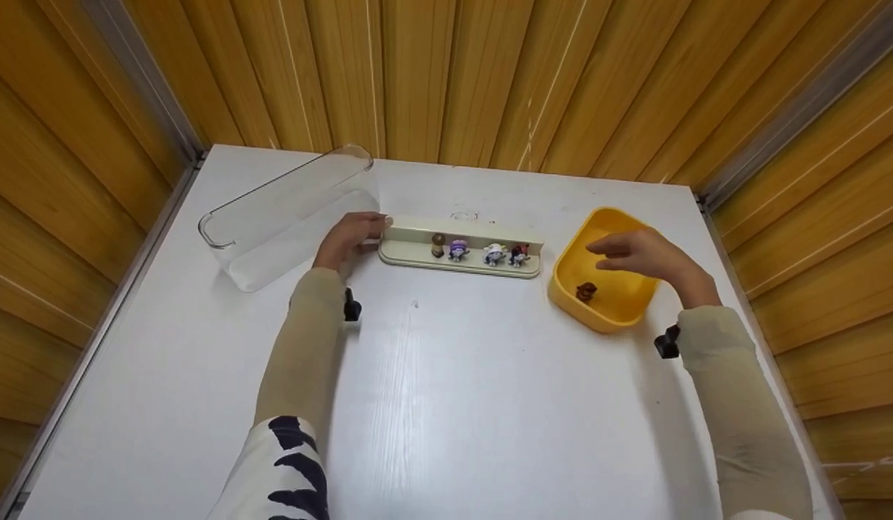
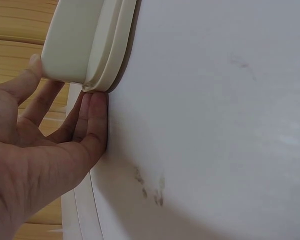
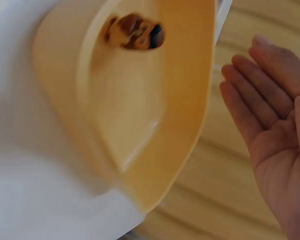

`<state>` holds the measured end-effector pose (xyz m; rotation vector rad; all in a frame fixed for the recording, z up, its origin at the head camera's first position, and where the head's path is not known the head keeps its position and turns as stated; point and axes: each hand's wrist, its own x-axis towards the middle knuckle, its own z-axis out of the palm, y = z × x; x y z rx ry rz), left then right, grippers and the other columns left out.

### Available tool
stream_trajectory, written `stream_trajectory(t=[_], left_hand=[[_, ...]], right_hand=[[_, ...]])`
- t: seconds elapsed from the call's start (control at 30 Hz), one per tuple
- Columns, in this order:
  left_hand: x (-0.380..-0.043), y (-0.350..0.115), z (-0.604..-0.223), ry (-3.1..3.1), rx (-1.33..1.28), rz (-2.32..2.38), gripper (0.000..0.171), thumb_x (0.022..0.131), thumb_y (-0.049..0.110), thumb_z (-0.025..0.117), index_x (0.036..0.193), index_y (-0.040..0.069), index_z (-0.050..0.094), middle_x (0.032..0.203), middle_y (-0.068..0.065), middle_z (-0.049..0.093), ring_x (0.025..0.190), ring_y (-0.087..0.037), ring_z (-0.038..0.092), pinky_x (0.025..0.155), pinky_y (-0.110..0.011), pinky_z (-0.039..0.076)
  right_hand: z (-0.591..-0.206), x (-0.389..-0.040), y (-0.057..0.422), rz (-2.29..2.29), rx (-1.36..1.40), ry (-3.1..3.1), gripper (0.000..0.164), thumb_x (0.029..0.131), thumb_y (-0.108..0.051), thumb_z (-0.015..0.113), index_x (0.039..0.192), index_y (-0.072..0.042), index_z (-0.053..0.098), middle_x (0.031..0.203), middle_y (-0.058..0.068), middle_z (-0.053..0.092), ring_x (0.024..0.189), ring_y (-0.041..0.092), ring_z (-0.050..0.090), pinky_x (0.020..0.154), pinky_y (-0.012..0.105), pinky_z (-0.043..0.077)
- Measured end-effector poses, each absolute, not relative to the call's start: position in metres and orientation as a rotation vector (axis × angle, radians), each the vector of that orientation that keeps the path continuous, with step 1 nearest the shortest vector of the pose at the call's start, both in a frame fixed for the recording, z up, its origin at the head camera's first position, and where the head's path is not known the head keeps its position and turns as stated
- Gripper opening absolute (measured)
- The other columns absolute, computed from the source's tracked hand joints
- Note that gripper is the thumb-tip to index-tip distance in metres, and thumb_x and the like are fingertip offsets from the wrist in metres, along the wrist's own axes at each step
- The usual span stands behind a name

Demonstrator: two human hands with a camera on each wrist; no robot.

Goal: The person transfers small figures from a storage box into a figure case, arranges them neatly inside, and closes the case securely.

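Note:
My left hand (image 1: 354, 235) touches the left end of a long cream display base (image 1: 410, 250) with a raised back. In the left wrist view its thumb meets the back corner and its fingertips rest against the end near the tabletop. Small figurines stand along the base: a brown one (image 1: 438, 245), a purple-topped one (image 1: 458, 250), a white-topped one (image 1: 494, 253) and a red-and-black one (image 1: 519, 254). Over a yellow container (image 1: 611, 217) hovers my right hand (image 1: 638, 254), fingers extended and holding nothing. Inside the container lies one brown figurine (image 3: 134, 32).
A clear plastic cover (image 1: 291, 209) lies at the left back of the white table (image 1: 490, 404). Wood-patterned panels (image 1: 475, 79) rise behind the table and along both sides.

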<state>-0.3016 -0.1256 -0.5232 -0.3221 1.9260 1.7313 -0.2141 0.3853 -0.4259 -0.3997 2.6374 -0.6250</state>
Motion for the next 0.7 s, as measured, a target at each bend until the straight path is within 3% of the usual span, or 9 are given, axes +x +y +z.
stream_trajectory(t=[0.37, 0.7], left_hand=[[-0.302, -0.130, -0.522, 1.954, -0.284, 1.747, 0.054, 0.100, 0.030, 0.067, 0.147, 0.007, 0.052, 0.145, -0.009, 0.056, 0.133, -0.025, 0.052, 0.113, -0.040, 0.042], [-0.301, -0.127, -0.522, 1.950, -0.311, 1.729, 0.054, 0.098, 0.032, 0.069, 0.145, 0.010, 0.055, 0.142, -0.006, 0.058, 0.129, -0.024, 0.054, 0.113, -0.041, 0.042]], right_hand=[[-0.450, -0.226, 0.398, -0.787, -0.251, 2.311, 0.055, 0.097, -0.019, 0.071, 0.147, -0.005, 0.052, 0.149, 0.019, 0.053, 0.136, 0.040, 0.050, 0.114, 0.057, 0.036], [-0.477, -0.226, 0.399, -0.942, -0.181, 2.126, 0.054, 0.095, -0.008, 0.071, 0.146, -0.005, 0.054, 0.139, 0.015, 0.062, 0.128, 0.031, 0.060, 0.110, 0.045, 0.043]])
